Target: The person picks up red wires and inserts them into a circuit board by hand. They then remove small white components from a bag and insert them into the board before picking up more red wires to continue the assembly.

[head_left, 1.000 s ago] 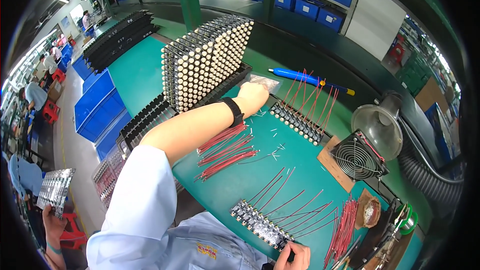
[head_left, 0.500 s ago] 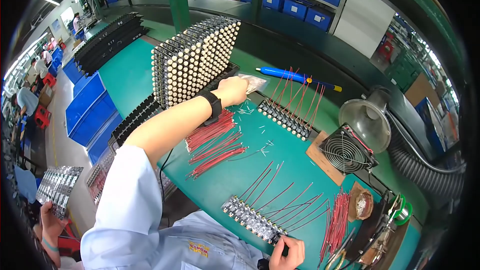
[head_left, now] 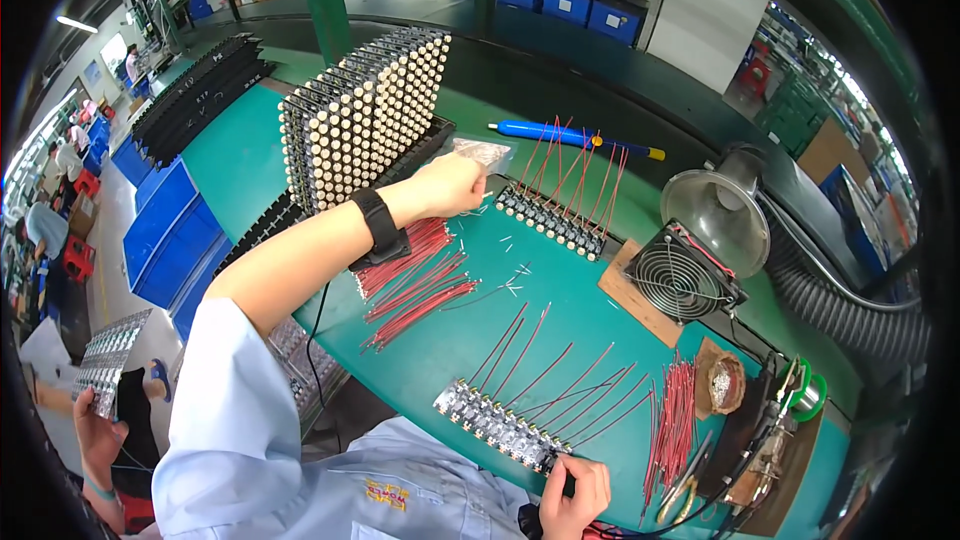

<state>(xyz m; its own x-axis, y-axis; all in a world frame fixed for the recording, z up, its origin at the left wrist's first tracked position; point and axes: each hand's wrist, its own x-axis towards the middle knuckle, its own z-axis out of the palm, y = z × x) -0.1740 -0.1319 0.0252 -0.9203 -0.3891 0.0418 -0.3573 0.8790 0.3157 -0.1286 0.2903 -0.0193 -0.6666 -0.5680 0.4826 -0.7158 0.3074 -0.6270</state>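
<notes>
My left hand (head_left: 452, 186), with a black strap at the wrist, is closed over the far middle of the green bench. Small white slivers show by its fingertips; what it grips is mostly hidden. Just behind it lies a clear plastic bag (head_left: 487, 154) of pale pieces. To its right stands a black strip of boards (head_left: 548, 220) with red wires sticking up. My right hand (head_left: 577, 496) pinches the right end of a circuit board strip (head_left: 500, 423) at the near edge. Thin red wires (head_left: 545, 372) fan out from that strip.
Bundled red wires (head_left: 415, 285) lie left, more wires (head_left: 672, 430) right. A tall stack of boards (head_left: 370, 120) stands behind my left arm. A fan (head_left: 682, 280), funnel-shaped hood (head_left: 715, 215), blue desoldering pump (head_left: 570, 135) and solder spool (head_left: 806, 395) line the back and right. A co-worker's hand (head_left: 100, 435) holds a board panel.
My left hand has drawn back from the plastic bag, toward me, with its fingers now clear of it. My right hand stays at the strip's end. The whole view has shifted slightly.
</notes>
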